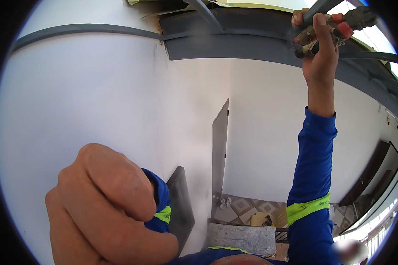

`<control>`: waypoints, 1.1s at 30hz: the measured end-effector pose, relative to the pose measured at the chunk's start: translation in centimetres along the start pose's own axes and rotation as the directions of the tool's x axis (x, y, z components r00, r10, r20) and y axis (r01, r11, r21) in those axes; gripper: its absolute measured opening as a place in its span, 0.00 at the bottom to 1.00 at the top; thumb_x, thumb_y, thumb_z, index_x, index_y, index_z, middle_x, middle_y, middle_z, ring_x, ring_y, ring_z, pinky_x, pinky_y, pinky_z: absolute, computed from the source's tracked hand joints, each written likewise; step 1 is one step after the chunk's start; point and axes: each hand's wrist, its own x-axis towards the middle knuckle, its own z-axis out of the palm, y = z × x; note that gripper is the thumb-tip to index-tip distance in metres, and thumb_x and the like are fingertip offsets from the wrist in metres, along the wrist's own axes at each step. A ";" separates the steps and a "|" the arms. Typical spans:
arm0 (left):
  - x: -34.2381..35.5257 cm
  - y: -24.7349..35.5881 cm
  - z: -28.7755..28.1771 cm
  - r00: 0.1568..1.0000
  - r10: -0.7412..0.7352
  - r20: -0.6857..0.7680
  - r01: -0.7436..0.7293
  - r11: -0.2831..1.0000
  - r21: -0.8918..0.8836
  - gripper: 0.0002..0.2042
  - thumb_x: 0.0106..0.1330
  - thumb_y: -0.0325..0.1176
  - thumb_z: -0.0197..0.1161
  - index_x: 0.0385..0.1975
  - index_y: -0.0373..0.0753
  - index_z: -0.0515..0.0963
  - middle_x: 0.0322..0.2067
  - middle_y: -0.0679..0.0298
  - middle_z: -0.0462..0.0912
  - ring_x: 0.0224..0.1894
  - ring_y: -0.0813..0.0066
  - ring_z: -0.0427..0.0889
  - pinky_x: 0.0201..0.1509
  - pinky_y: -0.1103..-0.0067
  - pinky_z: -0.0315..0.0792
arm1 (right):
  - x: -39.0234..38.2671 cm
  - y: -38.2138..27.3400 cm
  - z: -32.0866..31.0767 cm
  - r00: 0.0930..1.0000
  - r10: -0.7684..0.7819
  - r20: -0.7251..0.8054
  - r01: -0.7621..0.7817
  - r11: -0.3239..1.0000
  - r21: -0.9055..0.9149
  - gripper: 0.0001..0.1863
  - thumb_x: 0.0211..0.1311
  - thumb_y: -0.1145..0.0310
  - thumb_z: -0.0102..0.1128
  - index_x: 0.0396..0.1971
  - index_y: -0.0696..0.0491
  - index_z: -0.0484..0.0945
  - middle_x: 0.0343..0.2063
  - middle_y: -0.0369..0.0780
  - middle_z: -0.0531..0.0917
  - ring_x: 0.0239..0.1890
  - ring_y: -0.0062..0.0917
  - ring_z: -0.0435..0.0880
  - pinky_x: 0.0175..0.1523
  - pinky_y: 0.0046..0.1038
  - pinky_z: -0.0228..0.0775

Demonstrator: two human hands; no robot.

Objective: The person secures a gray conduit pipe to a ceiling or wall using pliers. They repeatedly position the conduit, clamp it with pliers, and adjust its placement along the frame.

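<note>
My left hand (106, 207) is raised very near the camera at the lower left, with its fingers curled into a closed fist. Whatever it may hold is hidden. High at the upper right, my right hand (320, 55) reaches up to the grey metal framing. Its fingers and thumb close around a worn, dirty tool with red and black parts (344, 30), which looks like a welding clamp or holder. The tool lies against a grey metal bar (325, 6), and the hand partly covers it.
A grey steel beam (225, 46) spans the top, and a curved grey bar (86, 28) runs along the white wall (75, 88). Far below are a grey door (220, 150), a patterned tile floor (241, 207), a grey board (241, 236) and a dark frame (367, 174).
</note>
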 end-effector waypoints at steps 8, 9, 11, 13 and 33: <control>-2.2 0.3 -0.9 0.943 -0.184 -0.276 0.237 0.955 0.175 0.22 0.69 0.61 0.57 0.42 0.48 0.80 0.34 0.72 0.78 0.32 0.79 0.77 0.36 0.80 0.61 | -0.1 0.0 0.0 0.995 0.056 -0.079 -0.051 0.997 0.064 0.15 0.73 0.59 0.58 0.43 0.57 0.80 0.34 0.38 0.83 0.43 0.23 0.80 0.47 0.25 0.66; -2.3 0.5 -1.8 0.890 -0.164 -0.426 0.293 0.921 0.258 0.24 0.71 0.63 0.55 0.44 0.47 0.81 0.36 0.71 0.80 0.34 0.78 0.77 0.40 0.80 0.63 | -0.1 0.0 0.1 0.996 0.052 -0.072 -0.047 0.996 0.071 0.15 0.73 0.60 0.58 0.43 0.58 0.80 0.35 0.38 0.83 0.43 0.24 0.80 0.47 0.25 0.66; -2.6 -0.6 -4.7 0.794 -0.104 -0.599 0.362 0.872 0.329 0.23 0.71 0.62 0.55 0.44 0.47 0.80 0.37 0.70 0.79 0.35 0.78 0.77 0.41 0.79 0.63 | -0.1 -0.1 0.2 0.996 0.051 -0.067 -0.047 0.997 0.069 0.15 0.72 0.60 0.59 0.43 0.58 0.80 0.35 0.38 0.83 0.43 0.24 0.80 0.47 0.26 0.67; -3.0 -2.6 -7.4 0.736 -0.070 -0.673 0.394 0.852 0.343 0.23 0.70 0.61 0.56 0.45 0.47 0.80 0.38 0.70 0.79 0.36 0.77 0.77 0.42 0.79 0.63 | -0.2 -0.3 0.1 0.995 0.062 -0.072 -0.058 0.997 0.055 0.15 0.72 0.60 0.59 0.42 0.59 0.80 0.34 0.38 0.83 0.43 0.24 0.80 0.48 0.26 0.67; -3.0 -9.0 -8.4 0.740 -0.139 -0.658 0.383 0.891 0.242 0.22 0.70 0.55 0.59 0.50 0.42 0.76 0.45 0.63 0.77 0.45 0.69 0.75 0.49 0.73 0.63 | -0.6 -0.6 1.1 0.988 0.025 -0.152 -0.025 1.000 -0.003 0.17 0.70 0.60 0.64 0.44 0.61 0.80 0.35 0.40 0.83 0.44 0.26 0.80 0.55 0.30 0.71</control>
